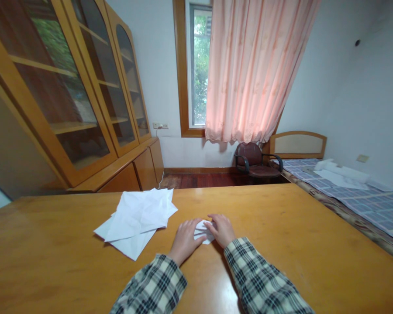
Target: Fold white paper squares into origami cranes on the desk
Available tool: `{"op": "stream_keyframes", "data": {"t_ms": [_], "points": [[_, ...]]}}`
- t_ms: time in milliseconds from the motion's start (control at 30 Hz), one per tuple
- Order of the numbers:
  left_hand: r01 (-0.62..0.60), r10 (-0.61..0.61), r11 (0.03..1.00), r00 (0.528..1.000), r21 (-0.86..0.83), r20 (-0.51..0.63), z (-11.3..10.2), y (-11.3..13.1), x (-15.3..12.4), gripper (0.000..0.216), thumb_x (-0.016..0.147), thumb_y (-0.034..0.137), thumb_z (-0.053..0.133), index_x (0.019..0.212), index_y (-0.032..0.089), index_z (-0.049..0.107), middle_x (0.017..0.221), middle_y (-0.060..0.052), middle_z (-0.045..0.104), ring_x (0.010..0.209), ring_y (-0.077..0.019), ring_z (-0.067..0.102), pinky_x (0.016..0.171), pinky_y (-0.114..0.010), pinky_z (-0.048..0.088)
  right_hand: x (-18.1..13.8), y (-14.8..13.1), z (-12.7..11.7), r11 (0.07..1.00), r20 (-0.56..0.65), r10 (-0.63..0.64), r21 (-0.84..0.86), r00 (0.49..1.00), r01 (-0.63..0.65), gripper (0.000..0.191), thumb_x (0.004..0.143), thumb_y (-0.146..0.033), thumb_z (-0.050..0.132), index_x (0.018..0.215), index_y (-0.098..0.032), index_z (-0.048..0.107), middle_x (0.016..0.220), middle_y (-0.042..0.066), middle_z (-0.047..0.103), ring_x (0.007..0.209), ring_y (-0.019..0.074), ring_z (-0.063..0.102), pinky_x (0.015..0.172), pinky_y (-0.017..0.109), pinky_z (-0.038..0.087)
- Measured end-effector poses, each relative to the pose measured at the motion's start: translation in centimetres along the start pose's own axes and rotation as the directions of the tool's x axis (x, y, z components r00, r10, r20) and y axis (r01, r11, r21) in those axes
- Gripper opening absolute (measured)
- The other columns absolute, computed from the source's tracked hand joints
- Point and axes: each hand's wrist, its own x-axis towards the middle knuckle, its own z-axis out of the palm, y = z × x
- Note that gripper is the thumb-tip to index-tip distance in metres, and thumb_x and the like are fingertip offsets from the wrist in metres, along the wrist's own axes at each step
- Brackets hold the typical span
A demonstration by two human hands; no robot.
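A small, folded piece of white paper [207, 239] lies on the yellowish-brown wooden worktop [281, 244], near the middle of its width, between the person's two bare hands. The left hand [185, 238] holds the paper's left side, its fingers bent along the far edge and its thumb stretched across the near part, so the paper is caught between them. The right hand [223, 232] touches the paper from the other side: the thumb reaches onto its upper face and the fingers curl at the far right edge; whether they pinch it or only press it down, I cannot tell. Both forearms wear black-and-cream plaid sleeves [262, 277].

To the left of the hands, well apart from the folded piece, a loose, overlapping pile of creased white paper sheets [139, 218] rests on the worktop, corners pointing several ways.

Beyond the worktop stand a tall wooden cabinet with glass doors [105, 65] on the left, a dark red swivel-type armchair with black armrests [253, 159] below a pink patterned curtain [252, 74], and, on the right, a bed with a blue checked cover [356, 207], where white rolled material [343, 170] lies near the wall.
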Motion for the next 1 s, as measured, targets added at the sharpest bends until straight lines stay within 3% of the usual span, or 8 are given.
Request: {"op": "stream_keyframes", "data": {"t_ms": [133, 367, 533, 767, 867, 1000], "points": [[0.051, -0.050, 0.998, 0.998, -0.028, 0.034, -0.4, 0.3, 0.0, 0.047, 0.075, 0.035, 0.065, 0.118, 0.024, 0.051, 0.111, -0.005, 0.064, 0.103, -0.0244, 0.057, 0.088, -0.036, 0.038, 0.0, 0.2, 0.1, 0.998, 0.031, 0.008, -0.066, 0.999, -0.006, 0.032, 0.089, -0.049, 0.048, 0.085, -0.021, 0.065, 0.084, 0.005, 0.065, 0.087, 0.0184, 0.056, 0.076, 0.029, 0.033], [0.105, -0.105, 0.995, 0.994, -0.001, -0.009, -0.6, 0.6, 0.0, 0.047, 0.075, 0.039, 0.063, 0.118, 0.023, 0.050, 0.112, -0.005, 0.059, 0.104, -0.0222, 0.056, 0.087, -0.032, 0.040, 0.4, 0.5, -0.7, 0.999, 0.086, -0.005, -0.032, 0.996, 0.008, 0.028, 0.080, -0.047, 0.060, 0.084, -0.020, 0.060, 0.079, 0.001, 0.065, 0.075, 0.0152, 0.055, 0.070, 0.026, 0.031], [0.072, -0.070, 0.996, 0.997, 0.058, -0.033, -1.2, 0.9, 0.0, 0.040, 0.077, 0.039, 0.062, 0.113, 0.024, 0.055, 0.106, -0.006, 0.064, 0.100, -0.0245, 0.055, 0.084, -0.034, 0.037, 0.6, 0.5, -1.1, 0.999, 0.097, -0.035, -0.021, 0.995, 0.037, 0.023, 0.078, -0.042, 0.064, 0.080, -0.019, 0.059, 0.077, 0.001, 0.063, 0.073, 0.0152, 0.053, 0.068, 0.025, 0.031], [0.017, -0.001, 0.987, 0.996, 0.163, -0.093, -2.0, 1.3, 0.1, 0.014, 0.083, 0.033, 0.055, 0.088, 0.022, 0.062, 0.088, -0.005, 0.065, 0.090, -0.0248, 0.052, 0.077, -0.036, 0.032, 0.4, 0.1, -1.2, 0.995, 0.081, -0.102, 0.027, 0.991, 0.100, 0.017, 0.080, -0.037, 0.062, 0.081, -0.019, 0.060, 0.078, 0.001, 0.064, 0.075, 0.0153, 0.055, 0.070, 0.025, 0.034], [-0.012, 0.031, 0.986, 0.993, 0.167, -0.113, -2.2, 1.4, 0.1, 0.010, 0.084, 0.028, 0.054, 0.081, 0.022, 0.061, 0.085, -0.004, 0.064, 0.087, -0.0236, 0.051, 0.075, -0.036, 0.032, 0.3, -0.1, -1.3, 0.994, 0.080, -0.102, 0.035, 0.992, 0.099, 0.014, 0.082, -0.033, 0.060, 0.083, -0.019, 0.061, 0.075, 0.000, 0.065, 0.070, 0.0142, 0.056, 0.068, 0.024, 0.034], [-0.039, 0.065, 0.986, 0.986, 0.165, -0.157, -2.3, 1.4, 0.1, 0.008, 0.084, 0.024, 0.054, 0.079, 0.021, 0.060, 0.082, -0.003, 0.063, 0.084, -0.0226, 0.049, 0.074, -0.035, 0.031, 0.2, 0.0, -1.3, 0.987, 0.041, -0.151, 0.055, 0.988, 0.149, 0.015, 0.082, -0.029, 0.061, 0.095, -0.022, 0.065, 0.085, 0.000, 0.070, 0.079, 0.0152, 0.061, 0.075, 0.026, 0.035]]}}
